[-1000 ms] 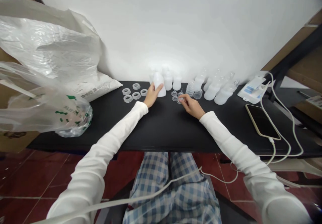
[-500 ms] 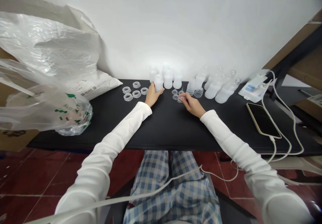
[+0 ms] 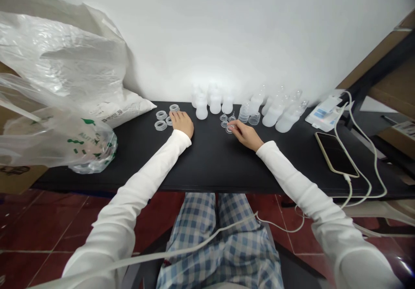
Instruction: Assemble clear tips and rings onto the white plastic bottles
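Note:
My left hand [image 3: 182,123] is over the group of translucent bottle rings [image 3: 161,125], palm down and empty as far as I can see. Its fingers reach forward and partly cover the rings; the fingertips are hard to make out. With thumb and fingers, my right hand [image 3: 247,136] pinches a clear bottle nipple [image 3: 230,129] at the table top. Several more nipples [image 3: 223,117] lie just beyond it. Between my hands, a frosted baby bottle [image 3: 201,107] stands upright with others behind it.
Bottles topped with nipples [image 3: 285,118] stand right of centre, beside clear caps [image 3: 244,112]. A phone [image 3: 336,154] with a white cable and a white-and-blue package [image 3: 324,112] are farther right. Large plastic bags [image 3: 65,59] crowd the left of the black table [image 3: 207,168].
My left hand has let go of the front bottle, which stays standing, and moved left over the rings. My right hand remains at the nipple in nearly the same place.

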`<control>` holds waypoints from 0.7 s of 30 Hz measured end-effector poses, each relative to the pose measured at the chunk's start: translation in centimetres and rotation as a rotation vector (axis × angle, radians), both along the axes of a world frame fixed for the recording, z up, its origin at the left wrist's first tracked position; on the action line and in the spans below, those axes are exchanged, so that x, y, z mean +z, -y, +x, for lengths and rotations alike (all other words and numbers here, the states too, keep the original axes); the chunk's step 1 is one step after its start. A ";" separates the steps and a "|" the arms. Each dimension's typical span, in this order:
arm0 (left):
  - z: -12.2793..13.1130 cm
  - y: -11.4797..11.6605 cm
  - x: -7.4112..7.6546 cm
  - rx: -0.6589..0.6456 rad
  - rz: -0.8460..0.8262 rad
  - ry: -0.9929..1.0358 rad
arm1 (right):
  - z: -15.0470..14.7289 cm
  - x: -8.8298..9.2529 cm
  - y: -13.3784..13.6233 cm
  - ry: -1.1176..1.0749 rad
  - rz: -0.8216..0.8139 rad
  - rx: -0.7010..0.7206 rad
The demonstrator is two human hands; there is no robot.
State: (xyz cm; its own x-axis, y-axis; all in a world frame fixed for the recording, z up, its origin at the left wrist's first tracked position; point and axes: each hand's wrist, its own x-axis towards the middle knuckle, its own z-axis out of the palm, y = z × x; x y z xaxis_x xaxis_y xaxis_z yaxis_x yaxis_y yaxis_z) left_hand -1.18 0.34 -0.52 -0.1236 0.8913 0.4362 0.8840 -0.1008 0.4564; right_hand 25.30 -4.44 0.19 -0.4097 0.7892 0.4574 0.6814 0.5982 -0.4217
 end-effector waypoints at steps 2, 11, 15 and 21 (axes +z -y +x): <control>-0.1 0.0 0.0 -0.001 -0.015 -0.031 | 0.0 0.0 0.1 0.008 0.012 0.006; 3.7 1.3 0.9 -0.244 -0.049 0.388 | -0.3 -0.2 0.1 0.012 0.097 0.023; 6.1 1.6 -0.2 -0.500 -0.336 1.059 | -0.6 -0.6 0.3 -0.019 0.080 0.051; 7.1 1.9 -0.5 -0.766 -0.446 1.396 | -1.0 -0.8 0.3 -0.141 0.095 0.107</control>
State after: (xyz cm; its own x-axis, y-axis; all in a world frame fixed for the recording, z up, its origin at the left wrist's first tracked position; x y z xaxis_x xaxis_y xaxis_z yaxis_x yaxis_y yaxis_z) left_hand 5.87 -1.54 -1.06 0.3238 0.9425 0.0825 -0.3973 0.0563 0.9159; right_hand 24.30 -4.78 -0.64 -0.4157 0.6955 0.5861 0.5502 0.7054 -0.4468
